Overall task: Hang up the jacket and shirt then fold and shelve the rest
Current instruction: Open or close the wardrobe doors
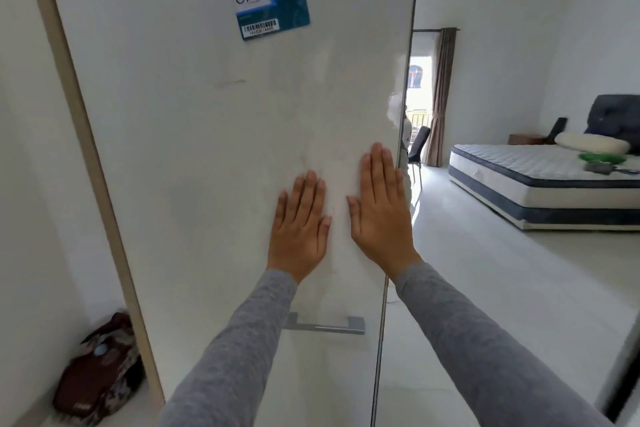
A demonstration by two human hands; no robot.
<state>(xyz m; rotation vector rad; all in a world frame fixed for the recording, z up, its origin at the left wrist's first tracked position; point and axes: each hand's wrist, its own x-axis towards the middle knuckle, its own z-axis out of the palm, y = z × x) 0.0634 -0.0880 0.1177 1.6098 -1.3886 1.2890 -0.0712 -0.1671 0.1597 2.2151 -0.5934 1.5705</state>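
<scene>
Both hands press flat, fingers straight, on the white door (207, 149): left hand (299, 229) just beside right hand (379, 215), handle (325, 324) at 6 o'clock. Best to push evenly near the free edge. Crumpled green and grey cloth (602, 159), likely the laundry, lies on the bed (502, 184) at 3 o'clock.

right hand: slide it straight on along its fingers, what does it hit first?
Nothing that shows. The right hand lies flat on the white door, fingers pointing up; that line runs over bare panel, probably passing right of the blue sticker, up to the frame's top.
</scene>
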